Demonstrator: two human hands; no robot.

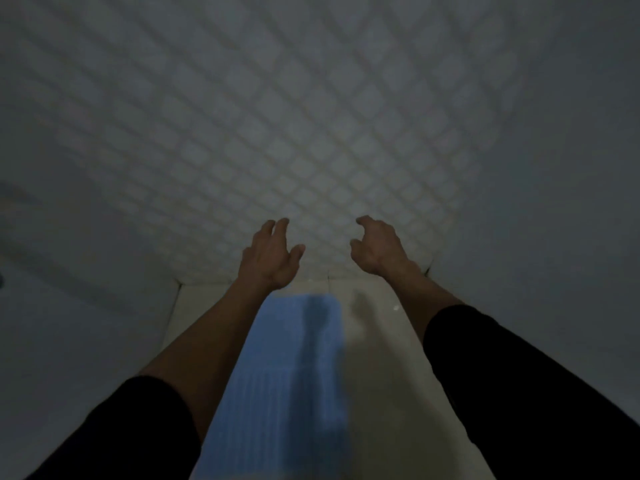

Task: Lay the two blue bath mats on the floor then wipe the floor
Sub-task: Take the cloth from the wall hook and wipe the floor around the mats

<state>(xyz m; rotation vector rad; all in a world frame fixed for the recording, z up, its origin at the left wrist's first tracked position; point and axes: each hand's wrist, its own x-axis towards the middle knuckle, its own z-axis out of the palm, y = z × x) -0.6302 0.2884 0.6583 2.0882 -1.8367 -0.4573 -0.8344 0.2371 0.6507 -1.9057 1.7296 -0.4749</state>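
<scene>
One blue bath mat (pixel 294 375) lies flat on the pale floor (pixel 381 358) between my forearms, running from the bottom edge up to the tiled wall. My left hand (pixel 272 254) is held out above the mat's far end, fingers apart, holding nothing. My right hand (pixel 375 245) hangs level with it a little to the right, fingers loosely curled and empty. Both arms wear black sleeves. A second mat is not in view.
A wall of small grey square tiles (pixel 311 116) rises just beyond the hands and meets the floor at a seam (pixel 325 277). Plain grey walls (pixel 69 306) close in on the left and right, leaving a narrow strip of floor. The scene is dim.
</scene>
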